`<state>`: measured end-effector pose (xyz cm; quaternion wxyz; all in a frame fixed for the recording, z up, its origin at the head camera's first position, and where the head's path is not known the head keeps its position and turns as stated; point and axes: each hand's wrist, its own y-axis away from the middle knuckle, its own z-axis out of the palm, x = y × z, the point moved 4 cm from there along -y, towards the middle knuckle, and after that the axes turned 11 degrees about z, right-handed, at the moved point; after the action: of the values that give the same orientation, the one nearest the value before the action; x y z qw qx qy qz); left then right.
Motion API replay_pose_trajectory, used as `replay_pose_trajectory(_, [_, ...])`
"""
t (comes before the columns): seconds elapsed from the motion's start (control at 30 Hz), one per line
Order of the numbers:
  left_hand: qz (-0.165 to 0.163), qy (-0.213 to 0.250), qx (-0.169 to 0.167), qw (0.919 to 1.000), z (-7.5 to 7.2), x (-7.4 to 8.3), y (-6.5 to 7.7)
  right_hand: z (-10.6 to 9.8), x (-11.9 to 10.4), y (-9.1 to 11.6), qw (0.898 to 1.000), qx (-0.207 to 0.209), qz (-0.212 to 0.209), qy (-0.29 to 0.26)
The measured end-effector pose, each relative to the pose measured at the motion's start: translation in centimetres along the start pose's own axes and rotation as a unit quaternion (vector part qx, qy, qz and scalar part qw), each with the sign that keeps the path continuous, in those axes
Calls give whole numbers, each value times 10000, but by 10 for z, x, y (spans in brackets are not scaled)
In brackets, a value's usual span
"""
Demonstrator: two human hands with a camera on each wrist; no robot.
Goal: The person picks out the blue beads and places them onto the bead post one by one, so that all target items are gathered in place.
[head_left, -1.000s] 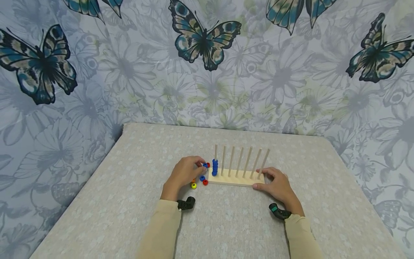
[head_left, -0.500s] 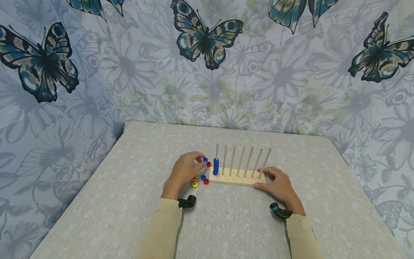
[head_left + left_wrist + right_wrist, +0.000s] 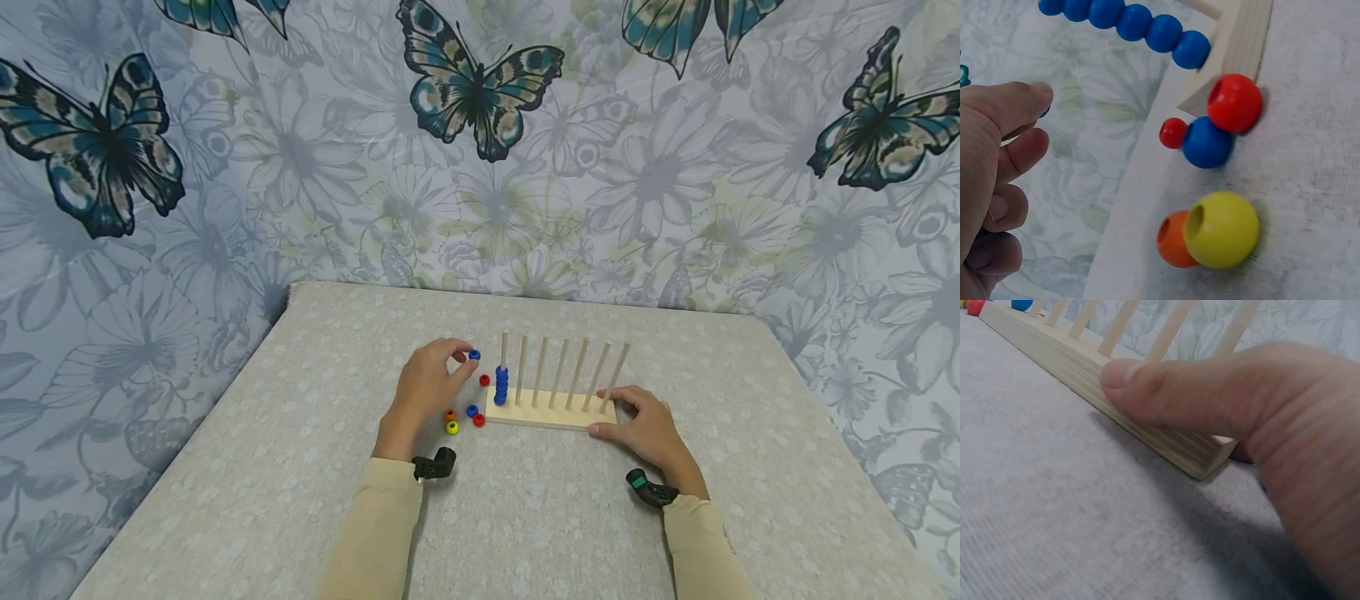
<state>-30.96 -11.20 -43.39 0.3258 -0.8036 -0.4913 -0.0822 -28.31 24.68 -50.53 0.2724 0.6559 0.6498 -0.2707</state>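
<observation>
Between thumb and fingertips my left hand (image 3: 426, 383) pinches a blue bead (image 3: 474, 355), raised left of the pegs; the left wrist view shows only a sliver of it behind the thumb. A wooden peg board (image 3: 551, 410) with several upright pegs lies on the table. Blue beads (image 3: 501, 387) are stacked on its leftmost peg, and the other pegs are bare. My right hand (image 3: 643, 425) grips the board's right end, its thumb (image 3: 1147, 387) along the front edge and the fingers behind, mostly hidden.
Loose beads lie left of the board: a red bead (image 3: 484, 381) near its back corner, a blue bead (image 3: 1207, 142) beside another red bead (image 3: 1235, 104), and a yellow bead (image 3: 1222, 230) touching an orange bead (image 3: 1174, 239). A patterned cloth covers the table (image 3: 525, 517).
My left hand has lifted the blue bead up and away from the red bead by the board's back corner. The right hand keeps its grip on the board.
</observation>
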Motion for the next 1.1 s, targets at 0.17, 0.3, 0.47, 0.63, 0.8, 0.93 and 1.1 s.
replay_pose_trajectory(0.17, [133, -3, 179, 9998, -8, 7, -2, 1, 1, 0, 10000, 4, 24, -4])
replay_pose_trajectory(0.3, [167, -48, 290, 9994, -12, 10, -3, 2, 1, 1, 10000, -10, 40, -7])
replay_pose_trajectory(0.47, [305, 24, 527, 9981, -17, 14, -4, 1, 2, 0, 10000, -17, 37, -8])
replay_pose_trajectory(0.63, [605, 139, 832, 9946, -22, 18, -6, 1, 1, 0, 10000, -1, 47, 26])
replay_pose_trajectory(0.8, [686, 90, 972, 9929, -26, 21, -7, 2, 1, -1, 10000, -10, 35, 6])
replay_pose_trajectory(0.93, [666, 27, 1018, 9926, -28, 24, -8, 1, 1, -1, 10000, -5, 44, 1])
replay_pose_trajectory(1.1, [731, 68, 1121, 9910, -30, 29, -9, 1, 1, -1, 10000, -5, 43, -17])
